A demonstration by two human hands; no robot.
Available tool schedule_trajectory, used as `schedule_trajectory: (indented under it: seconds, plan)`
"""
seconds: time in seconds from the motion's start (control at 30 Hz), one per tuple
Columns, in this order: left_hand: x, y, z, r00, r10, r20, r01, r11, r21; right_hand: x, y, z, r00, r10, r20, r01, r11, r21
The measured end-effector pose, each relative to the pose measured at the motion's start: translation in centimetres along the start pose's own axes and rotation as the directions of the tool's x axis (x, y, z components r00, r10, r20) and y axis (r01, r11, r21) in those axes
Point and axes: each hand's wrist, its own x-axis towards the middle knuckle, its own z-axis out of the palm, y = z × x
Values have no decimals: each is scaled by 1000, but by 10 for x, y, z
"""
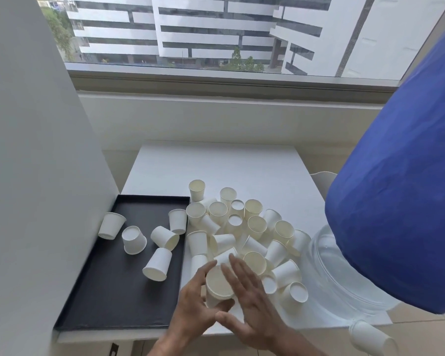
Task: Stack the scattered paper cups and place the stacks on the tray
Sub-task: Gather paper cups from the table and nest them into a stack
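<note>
Several white paper cups (257, 223) lie scattered in a heap on the white table (216, 165), some upright, some tipped. A black tray (108, 299) sits at the table's left with several loose cups (156, 264) on it, none stacked. My left hand (194, 304) grips an upright cup (219, 283) near the table's front edge, thumb and fingers curled round its wall. My right hand (252, 301) hovers over the same cup with straight fingers, its fingertips above the rim.
A large clear water bottle with a blue cover (396, 201) stands at the right, close to the heap. One cup (370, 337) lies past the table's front right corner. A white wall panel (36, 176) borders the tray's left side. A window ledge runs behind.
</note>
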Motion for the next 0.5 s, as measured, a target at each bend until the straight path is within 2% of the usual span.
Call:
schedule_trajectory:
  seconds: [0.07, 0.13, 0.2, 0.27, 0.37, 0.5]
  plan:
    - [0, -7, -2, 999, -34, -4, 34, 999, 14, -6, 10, 5, 994, 89, -58, -84, 993, 86]
    - [-1, -15, -4, 998, -57, -7, 57, 997, 45, -11, 27, 9, 936, 275, -221, -258, 961, 103]
    - [-3, -23, -5, 997, -82, -4, 82, 994, 66, -13, 48, 10, 851, 449, -273, -476, 879, -35]
    - [-5, -29, -6, 995, -103, -6, 103, 991, 81, -16, 67, 11, 790, 586, -178, -612, 752, -243]
    - [-8, -34, -5, 994, -113, 3, 112, 988, 109, -18, 87, 16, 743, 665, -77, -623, 644, -443]
    - [-11, -40, -3, 994, -103, 45, 95, 984, 149, -18, 97, 28, 791, 607, -77, -519, 599, -609]
